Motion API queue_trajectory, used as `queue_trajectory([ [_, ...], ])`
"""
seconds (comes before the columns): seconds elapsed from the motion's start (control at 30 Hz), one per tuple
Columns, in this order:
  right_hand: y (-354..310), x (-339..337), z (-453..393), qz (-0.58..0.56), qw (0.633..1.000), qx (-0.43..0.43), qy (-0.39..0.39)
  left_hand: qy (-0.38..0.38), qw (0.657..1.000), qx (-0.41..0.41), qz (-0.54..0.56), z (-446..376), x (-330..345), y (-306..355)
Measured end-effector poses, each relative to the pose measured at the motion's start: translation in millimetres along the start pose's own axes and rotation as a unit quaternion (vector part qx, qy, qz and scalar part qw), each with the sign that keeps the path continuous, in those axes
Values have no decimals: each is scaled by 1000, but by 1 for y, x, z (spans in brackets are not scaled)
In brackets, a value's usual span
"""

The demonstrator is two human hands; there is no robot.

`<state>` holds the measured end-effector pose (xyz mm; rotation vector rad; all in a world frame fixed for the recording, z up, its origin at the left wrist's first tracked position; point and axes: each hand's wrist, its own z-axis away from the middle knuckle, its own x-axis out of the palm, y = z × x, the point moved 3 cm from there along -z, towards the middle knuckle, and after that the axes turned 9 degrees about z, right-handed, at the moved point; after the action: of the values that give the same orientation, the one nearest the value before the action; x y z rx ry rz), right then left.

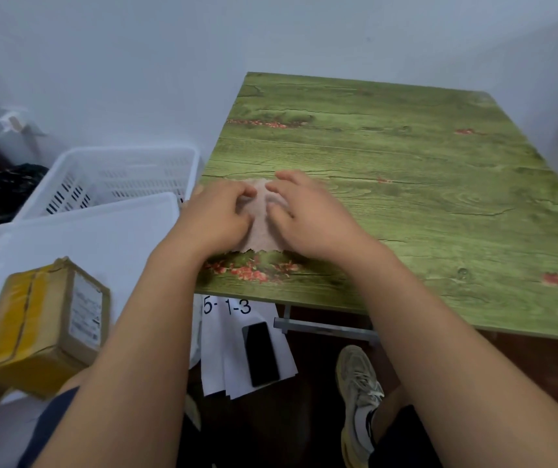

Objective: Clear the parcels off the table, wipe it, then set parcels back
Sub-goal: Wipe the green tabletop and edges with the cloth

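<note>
Head view: left hand (218, 214) and right hand (299, 216) press flat, side by side, on a pinkish cloth (260, 228) mid-frame, likely folding it for wiping the table (422, 184); a parcel (44, 324) waits lower left.

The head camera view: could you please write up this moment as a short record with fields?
table: green wood-print top, no parcels on it
cloth: pinkish, flat near the table's left front edge
left hand: resting on the cloth
right hand: resting on the cloth
parcel: taped cardboard box off the table, at lower left
basket: white slotted, left of the table
phone: dark, on papers below the table edge
stage: wiping
</note>
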<state>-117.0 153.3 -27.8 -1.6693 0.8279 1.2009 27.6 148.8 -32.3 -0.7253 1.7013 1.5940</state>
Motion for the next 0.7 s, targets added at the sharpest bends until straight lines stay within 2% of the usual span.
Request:
queue_trajectory([
  [0.1,-3,13,-3,32,998,-12,-57,-16,999,-29,-41,1,-2,-6],
  [0.13,-6,14,-5,23,998,-9,-54,-16,998,-37,-50,1,-3,-8],
  [0.2,-14,7,-10,-98,995,32,2,-17,998,-42,-52,3,-6,-10],
  [0.23,-18,2,-12,-209,974,78,33,-15,998,-44,-42,4,-7,-11],
  [0.27,-21,-2,-15,-336,931,131,51,-12,999,-47,-25,5,-9,-13],
  [0.3,-20,-5,-16,-458,869,180,57,-10,999,-46,-9,5,-9,-13],
  [0.37,-18,-3,-20,-655,717,236,25,-7,999,-44,16,6,-9,-16],
  [0.43,-16,5,-22,-777,574,258,-25,-3,998,-42,42,6,-9,-19],
  [0.47,-15,10,-22,-800,534,270,-42,-1,997,-46,54,6,-9,-20],
  [0.53,-14,17,-24,-809,507,294,-53,0,996,-60,62,7,-11,-21],
  [0.63,-10,18,-26,-800,515,307,-36,-4,996,-63,62,8,-13,-24],
  [0.7,-7,18,-26,-807,506,302,-44,-5,996,-65,67,8,-13,-26],
])
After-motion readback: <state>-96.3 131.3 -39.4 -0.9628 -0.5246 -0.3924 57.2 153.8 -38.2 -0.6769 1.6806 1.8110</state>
